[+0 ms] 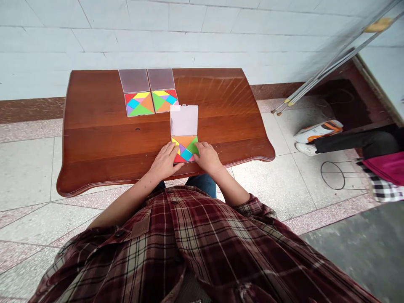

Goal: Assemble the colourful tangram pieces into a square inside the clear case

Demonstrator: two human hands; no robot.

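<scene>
We rest our left hand (164, 160) and right hand (208, 159) on opposite sides of the puzzle (185, 147); whether either grips it, we cannot tell.

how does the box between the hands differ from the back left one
The near box sits between left hand and right hand; the left box lies untouched farther back. The near box's lid looks pale, the left box's darker. An orange piece borders the near box's hinge; yellow and red border the left box's. Both stand open, holding multicoloured pieces.
</scene>
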